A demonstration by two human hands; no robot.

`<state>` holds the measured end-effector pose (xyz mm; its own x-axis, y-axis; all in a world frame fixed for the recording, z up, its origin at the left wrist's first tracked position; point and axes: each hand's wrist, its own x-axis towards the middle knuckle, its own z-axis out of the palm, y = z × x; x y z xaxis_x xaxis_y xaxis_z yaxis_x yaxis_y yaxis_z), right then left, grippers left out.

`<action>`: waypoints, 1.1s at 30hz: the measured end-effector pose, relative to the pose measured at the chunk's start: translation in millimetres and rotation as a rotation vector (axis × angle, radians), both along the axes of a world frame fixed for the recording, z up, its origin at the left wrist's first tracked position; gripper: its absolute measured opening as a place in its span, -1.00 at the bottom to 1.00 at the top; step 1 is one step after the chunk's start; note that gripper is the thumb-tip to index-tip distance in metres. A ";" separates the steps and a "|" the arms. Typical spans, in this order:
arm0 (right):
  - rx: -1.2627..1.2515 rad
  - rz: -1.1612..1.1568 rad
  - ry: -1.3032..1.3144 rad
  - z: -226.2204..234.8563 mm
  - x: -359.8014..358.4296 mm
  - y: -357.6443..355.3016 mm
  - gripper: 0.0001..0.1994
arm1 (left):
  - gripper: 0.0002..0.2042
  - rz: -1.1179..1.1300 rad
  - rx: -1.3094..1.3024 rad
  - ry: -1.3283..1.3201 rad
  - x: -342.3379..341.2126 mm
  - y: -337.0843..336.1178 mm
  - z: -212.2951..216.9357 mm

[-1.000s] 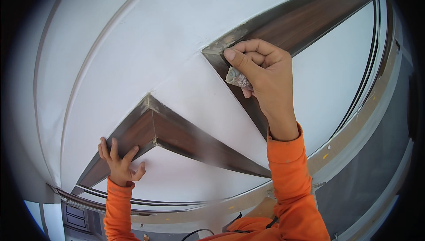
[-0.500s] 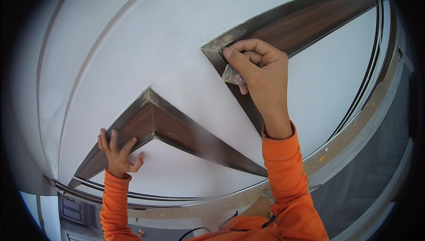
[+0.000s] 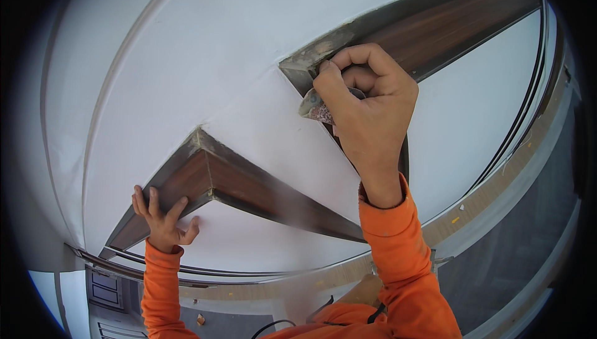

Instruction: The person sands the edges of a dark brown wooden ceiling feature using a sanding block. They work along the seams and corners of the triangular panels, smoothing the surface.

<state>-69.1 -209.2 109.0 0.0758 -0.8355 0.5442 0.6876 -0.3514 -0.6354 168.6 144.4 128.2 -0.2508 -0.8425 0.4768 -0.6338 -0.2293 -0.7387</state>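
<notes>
My right hand [image 3: 379,106] pinches a folded scrap of sandpaper [image 3: 317,109] between thumb and fingertips. The fingertips are at the inner corner of a dark brown wooden frame [image 3: 435,22], where the wood shows pale, scuffed patches. Part of the scrap sticks out below the thumb, and the rest is hidden in the palm. Further left and lower, my left hand [image 3: 165,219] lies with spread fingers against a second brown wooden frame [image 3: 186,176]. Pale filler-like marks show at this frame's pointed corner and along its mitre joint.
A white wall [image 3: 230,53] surrounds both frames, and a curved moulding [image 3: 118,71] runs along its left side. Below are a tan strip [image 3: 460,221] with small yellow marks and a grey floor [image 3: 497,277]. Small debris [image 3: 200,320] lies low at the left.
The view has shifted slightly. My right hand still holds the sandpaper at the corner, its wrist turned a little and its fingers more curled. My left hand stays on the frame.
</notes>
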 end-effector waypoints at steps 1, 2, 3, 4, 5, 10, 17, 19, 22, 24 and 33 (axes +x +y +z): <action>-0.011 -0.014 -0.010 -0.8 1.6 -1.3 -0.95 | -0.56 0.002 -0.001 -0.003 0.6 0.5 0.2; 0.002 0.010 -0.018 -1.8 1.4 -1.3 -0.96 | -0.56 0.002 -0.001 -0.006 1.2 0.7 0.3; 0.015 0.033 -0.026 -3.1 -0.2 -0.5 -0.96 | -0.56 -0.002 0.001 -0.007 2.1 0.5 0.5; 0.028 0.057 -0.034 -4.2 -1.1 -0.1 -0.96 | -0.56 -0.005 0.003 -0.009 2.4 1.2 1.1; 0.020 0.070 -0.033 -5.8 -1.2 -1.0 -0.96 | -0.57 -0.008 0.004 -0.011 2.7 1.5 1.5; -0.041 0.061 -0.023 -13.3 0.0 -5.8 -0.93 | -0.56 0.009 0.008 -0.004 1.5 1.8 0.6; -0.295 -0.291 -0.008 -16.7 8.9 -11.2 -0.89 | -0.57 0.028 0.015 0.004 1.1 5.6 2.1; -0.428 -0.482 0.018 -18.1 10.9 -17.2 -0.88 | -0.53 0.037 0.028 -0.005 -1.6 3.6 2.8; -0.603 -0.632 0.059 -18.0 6.5 -30.3 -0.86 | -0.51 0.052 0.037 -0.009 -4.1 1.5 2.6; -0.697 -0.707 0.091 -16.1 3.7 -36.9 -0.85 | -0.50 0.053 0.038 -0.007 -3.5 2.4 2.4; -0.965 -0.742 0.174 -10.8 -1.4 -54.9 -0.81 | -0.47 0.070 0.030 0.025 -2.2 11.8 -3.5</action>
<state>-70.5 -264.1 98.1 -0.1126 0.0318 0.9931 0.0530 -0.9979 0.0379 166.3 156.3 124.7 -0.1788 -0.8718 0.4560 -0.6352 -0.2517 -0.7302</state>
